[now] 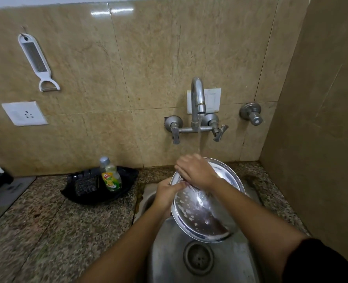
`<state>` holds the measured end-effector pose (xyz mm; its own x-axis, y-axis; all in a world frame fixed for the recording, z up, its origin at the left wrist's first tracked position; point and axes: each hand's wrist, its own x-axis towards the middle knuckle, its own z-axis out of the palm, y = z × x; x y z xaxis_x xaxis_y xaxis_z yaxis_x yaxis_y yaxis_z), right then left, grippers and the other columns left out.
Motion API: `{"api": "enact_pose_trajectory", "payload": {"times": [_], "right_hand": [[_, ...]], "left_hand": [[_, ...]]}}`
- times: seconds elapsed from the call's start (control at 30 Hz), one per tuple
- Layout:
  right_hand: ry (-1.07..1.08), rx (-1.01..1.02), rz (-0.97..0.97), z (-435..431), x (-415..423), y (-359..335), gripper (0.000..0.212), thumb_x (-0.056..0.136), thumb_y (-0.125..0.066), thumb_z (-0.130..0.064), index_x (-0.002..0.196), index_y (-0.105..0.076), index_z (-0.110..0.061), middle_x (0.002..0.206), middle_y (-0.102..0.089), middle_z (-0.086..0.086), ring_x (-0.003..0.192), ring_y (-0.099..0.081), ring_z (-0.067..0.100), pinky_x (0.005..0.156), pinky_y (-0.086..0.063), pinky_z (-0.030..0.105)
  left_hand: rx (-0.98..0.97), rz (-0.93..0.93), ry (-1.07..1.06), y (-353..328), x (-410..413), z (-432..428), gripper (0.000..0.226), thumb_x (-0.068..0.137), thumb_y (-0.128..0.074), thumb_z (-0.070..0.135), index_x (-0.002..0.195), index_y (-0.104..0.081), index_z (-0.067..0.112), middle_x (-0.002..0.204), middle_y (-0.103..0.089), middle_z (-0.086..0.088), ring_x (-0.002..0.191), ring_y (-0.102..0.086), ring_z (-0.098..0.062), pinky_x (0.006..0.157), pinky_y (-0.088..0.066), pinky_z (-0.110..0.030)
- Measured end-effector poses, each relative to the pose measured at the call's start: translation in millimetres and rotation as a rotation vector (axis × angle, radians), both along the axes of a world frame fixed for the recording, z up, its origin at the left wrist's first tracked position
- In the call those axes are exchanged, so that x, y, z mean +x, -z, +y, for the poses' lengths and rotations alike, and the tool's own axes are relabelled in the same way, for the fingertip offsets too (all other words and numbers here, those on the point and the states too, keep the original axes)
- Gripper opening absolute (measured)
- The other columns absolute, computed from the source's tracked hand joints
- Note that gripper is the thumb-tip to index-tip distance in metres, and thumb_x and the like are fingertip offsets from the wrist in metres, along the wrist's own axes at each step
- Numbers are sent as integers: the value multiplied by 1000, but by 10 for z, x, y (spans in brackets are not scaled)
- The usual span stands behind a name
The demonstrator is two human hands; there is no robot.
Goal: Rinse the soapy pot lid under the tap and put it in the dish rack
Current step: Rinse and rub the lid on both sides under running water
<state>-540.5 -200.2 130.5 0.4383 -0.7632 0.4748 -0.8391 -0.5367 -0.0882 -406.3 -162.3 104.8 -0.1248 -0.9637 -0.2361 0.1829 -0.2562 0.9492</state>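
A round steel pot lid (201, 213) with white soap patches is held tilted over the steel sink (169, 252), below the wall tap (197, 99). Water runs from the tap onto the lid's upper part. My left hand (167, 194) grips the lid's left rim. My right hand (195, 172) lies flat on the lid's upper face, fingers spread across it. No dish rack is in view.
A black tray (81, 197) on the granite counter (46, 231) holds a dish soap bottle (110, 174) and a dark scrubber (85, 185). The sink drain (198, 258) lies below the lid. A white peeler-grater (36, 62) and a socket (24, 113) are on the wall.
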Motion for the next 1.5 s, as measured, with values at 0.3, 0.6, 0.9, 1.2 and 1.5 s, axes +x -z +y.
{"api": "enact_pose_trajectory", "payload": {"times": [0.3, 0.6, 0.9, 1.2, 1.5], "right_hand": [[276, 315, -430, -195, -539, -123, 40, 102, -31, -35, 75, -58, -22, 65, -56, -1, 61, -53, 16, 66, -42, 32], [71, 4, -141, -219, -313, -85, 38, 98, -36, -36, 71, -58, -21, 65, -59, -2, 54, -50, 15, 58, -32, 25], [352, 191, -378, -169, -387, -140, 56, 101, -25, -38, 52, -43, -19, 51, -48, 7, 48, -48, 24, 56, -43, 34], [225, 304, -343, -120, -253, -78, 52, 99, -38, -39, 51, -46, -19, 49, -48, -3, 46, -44, 15, 52, -31, 30], [515, 355, -681, 72, -754, 28, 44, 101, -34, -37, 62, -45, -21, 55, -48, -4, 53, -46, 14, 53, -31, 29]], "left_hand": [[-56, 11, -50, -79, 99, -129, 19, 76, -74, 6, 94, -72, 1, 90, -72, -21, 78, -66, -32, 77, -55, -44], [-57, 47, -49, -59, -4, -121, 13, 78, -72, 7, 91, -74, 8, 92, -75, -18, 84, -69, -34, 82, -55, -44], [-7, -7, 74, -103, 162, -245, 28, 78, -75, 18, 99, -72, 0, 103, -71, -25, 91, -69, -37, 88, -55, -49], [-120, -145, 230, -185, 49, -319, 34, 89, -62, 31, 95, -73, 0, 94, -73, -21, 79, -69, -27, 76, -55, -35], [12, 37, 80, -119, -13, -272, 32, 91, -59, 30, 99, -72, 1, 90, -74, -13, 73, -70, -23, 67, -57, -32]]}}
